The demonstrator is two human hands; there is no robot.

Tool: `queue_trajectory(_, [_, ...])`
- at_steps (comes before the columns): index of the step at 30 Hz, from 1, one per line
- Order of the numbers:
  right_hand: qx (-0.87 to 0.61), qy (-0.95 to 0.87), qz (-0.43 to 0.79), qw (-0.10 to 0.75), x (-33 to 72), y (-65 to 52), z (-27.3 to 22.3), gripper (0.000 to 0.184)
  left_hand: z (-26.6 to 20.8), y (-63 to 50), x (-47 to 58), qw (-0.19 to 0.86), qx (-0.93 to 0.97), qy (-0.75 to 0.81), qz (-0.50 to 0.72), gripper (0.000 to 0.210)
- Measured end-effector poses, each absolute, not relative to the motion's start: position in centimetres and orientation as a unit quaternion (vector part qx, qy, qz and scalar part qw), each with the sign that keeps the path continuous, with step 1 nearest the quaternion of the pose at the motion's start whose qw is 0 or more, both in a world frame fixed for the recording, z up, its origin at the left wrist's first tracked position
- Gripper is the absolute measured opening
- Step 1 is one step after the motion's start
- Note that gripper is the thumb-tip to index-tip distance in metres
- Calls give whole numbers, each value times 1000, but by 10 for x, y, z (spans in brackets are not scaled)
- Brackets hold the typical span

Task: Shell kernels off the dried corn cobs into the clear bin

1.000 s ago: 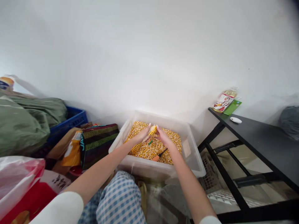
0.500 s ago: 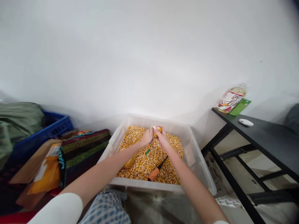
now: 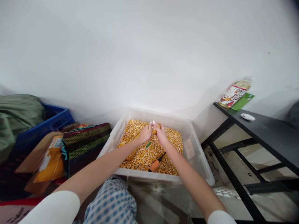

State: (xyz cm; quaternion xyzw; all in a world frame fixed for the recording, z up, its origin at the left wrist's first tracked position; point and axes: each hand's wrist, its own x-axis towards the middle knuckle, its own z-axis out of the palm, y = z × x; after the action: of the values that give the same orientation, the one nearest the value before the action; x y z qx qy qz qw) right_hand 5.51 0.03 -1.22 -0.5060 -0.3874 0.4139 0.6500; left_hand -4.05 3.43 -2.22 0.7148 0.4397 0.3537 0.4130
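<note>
Both hands meet over the far half of a translucent plastic bin (image 3: 197,155) filled with loose corn kernels (image 3: 142,158). My left hand (image 3: 145,133) and my right hand (image 3: 161,134) are closed around a corn cob (image 3: 154,132), mostly hidden by the fingers; a whitish tip shows above them. On the kernels nearer me lies a screwdriver (image 3: 153,166) with an orange handle and dark shaft. A small green piece (image 3: 148,144) rests just below my hands. What looks like another cob (image 3: 132,154) lies at the left, partly behind my left forearm.
A black table (image 3: 263,127) at right bears a bottle (image 3: 235,91), a green packet (image 3: 243,101) and a white oval object (image 3: 248,117). At left are a blue crate (image 3: 58,119), cardboard (image 3: 35,152) and a striped mesh bag (image 3: 87,143). A white wall rises behind the bin.
The view has shifted slightly, with the bin appearing a little higher. My hands stay together on the cob, and less of its yellow side shows now.
</note>
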Motion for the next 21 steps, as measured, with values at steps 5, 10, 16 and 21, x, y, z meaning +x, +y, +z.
queue_trajectory(5, [-399,-353,554,640,58,3,-9,33,-22,35,-45,465,698,425,339,61])
queue_trajectory(10, [-431,-323,504,675,59,4,-24,26,-25,36,-45,439,719,431,323,63])
queue_trajectory(16, [-423,-333,535,652,60,3,-19,31,-27,39,-44,539,665,413,313,65])
queue_trajectory(21, [-439,-348,537,630,65,1,-12,39,-23,39,-44,591,634,395,303,63])
